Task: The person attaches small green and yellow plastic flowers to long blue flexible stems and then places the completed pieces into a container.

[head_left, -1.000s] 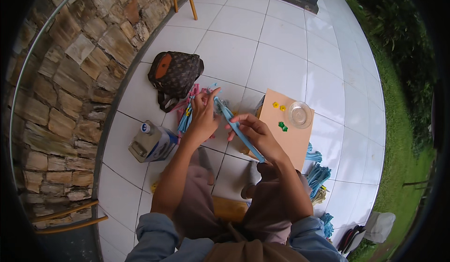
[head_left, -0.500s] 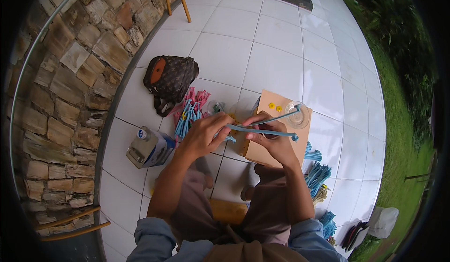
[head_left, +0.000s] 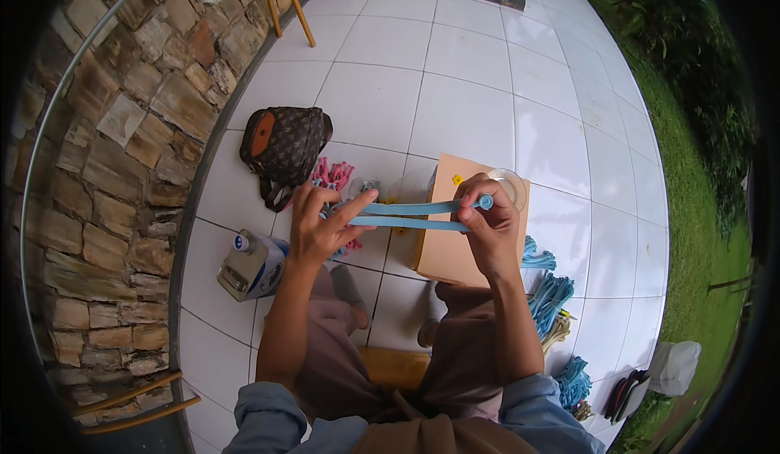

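A light blue fabric strap (head_left: 410, 208) is stretched between my hands in two roughly parallel strands, with a small blue knob at its right end. My left hand (head_left: 315, 228) holds the left ends of both strands, its index finger stretched along the upper one. The thumb and fingers of my right hand (head_left: 494, 230) pinch the strands near the knob. Below my right hand is a tan cardboard box (head_left: 455, 255), with a small yellow piece (head_left: 457, 179) and a round clear dish (head_left: 508, 184) on top. Pink straps (head_left: 333, 171) lie behind my left hand, which partly covers them.
A brown patterned backpack (head_left: 284, 145) and a jug with a blue cap (head_left: 250, 267) stand on the white tiles at left. Bundles of blue straps (head_left: 551, 301) lie right of the box. A stone wall (head_left: 106, 169) borders the left, grass (head_left: 682, 169) the right.
My hands have moved apart, the left one further left. The strap's strands, spread at the right before, now run taut and nearly parallel between them. My right hand has shifted toward the knob end.
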`<state>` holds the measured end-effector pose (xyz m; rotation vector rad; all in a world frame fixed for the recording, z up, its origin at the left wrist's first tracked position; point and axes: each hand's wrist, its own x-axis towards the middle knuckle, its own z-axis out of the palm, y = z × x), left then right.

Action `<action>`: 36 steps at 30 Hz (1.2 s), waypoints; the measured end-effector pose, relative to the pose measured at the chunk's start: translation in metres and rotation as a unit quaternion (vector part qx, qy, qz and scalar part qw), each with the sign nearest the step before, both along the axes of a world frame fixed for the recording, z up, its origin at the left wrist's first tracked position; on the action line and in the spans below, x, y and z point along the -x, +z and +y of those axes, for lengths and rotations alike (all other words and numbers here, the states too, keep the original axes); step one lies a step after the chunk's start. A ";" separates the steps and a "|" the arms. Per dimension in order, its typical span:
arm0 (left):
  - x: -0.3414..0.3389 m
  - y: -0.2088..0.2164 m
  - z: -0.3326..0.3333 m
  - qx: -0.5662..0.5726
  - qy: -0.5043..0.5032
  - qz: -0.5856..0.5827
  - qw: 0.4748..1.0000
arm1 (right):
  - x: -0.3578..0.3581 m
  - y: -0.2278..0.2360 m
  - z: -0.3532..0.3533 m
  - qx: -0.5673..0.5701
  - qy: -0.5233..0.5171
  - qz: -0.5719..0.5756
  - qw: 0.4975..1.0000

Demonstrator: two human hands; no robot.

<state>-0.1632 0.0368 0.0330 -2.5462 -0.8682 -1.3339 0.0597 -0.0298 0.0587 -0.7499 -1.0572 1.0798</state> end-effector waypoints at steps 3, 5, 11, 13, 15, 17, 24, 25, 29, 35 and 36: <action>0.002 -0.003 0.005 0.005 -0.022 -0.021 1.000 | 0.000 0.001 0.000 0.017 0.014 0.019 1.000; 0.002 -0.010 0.004 0.027 -0.047 -0.044 0.998 | 0.002 0.002 0.001 0.029 0.030 0.043 0.998; -0.021 -0.017 -0.008 0.577 -0.117 -0.428 0.686 | -0.006 -0.012 0.010 0.097 -0.073 -0.052 0.991; -0.024 -0.016 -0.006 0.564 -0.133 -0.428 0.694 | -0.007 -0.017 0.012 0.080 -0.105 -0.072 0.989; -0.031 -0.016 -0.008 0.514 -0.186 -0.404 0.734 | -0.010 -0.024 0.014 0.057 -0.153 -0.108 0.981; -0.035 -0.016 -0.009 0.524 -0.191 -0.390 0.733 | -0.015 -0.027 0.015 0.057 -0.168 -0.115 0.977; -0.043 -0.022 -0.007 0.555 -0.119 -0.330 0.754 | -0.036 -0.026 0.014 0.082 -0.224 -0.013 0.971; -0.046 -0.022 -0.003 0.548 -0.099 -0.344 0.756 | -0.053 -0.032 0.013 0.083 -0.236 0.004 0.968; -0.051 -0.029 0.004 0.614 -0.068 -0.392 0.681 | -0.104 -0.069 0.007 0.105 -0.355 -0.062 0.927; -0.084 -0.040 0.002 0.645 -0.106 -0.372 0.659 | -0.118 -0.092 0.002 0.207 -0.316 -0.238 0.895; -0.093 -0.040 0.000 0.619 -0.131 -0.372 0.679 | -0.114 -0.097 0.000 0.195 -0.280 -0.227 0.912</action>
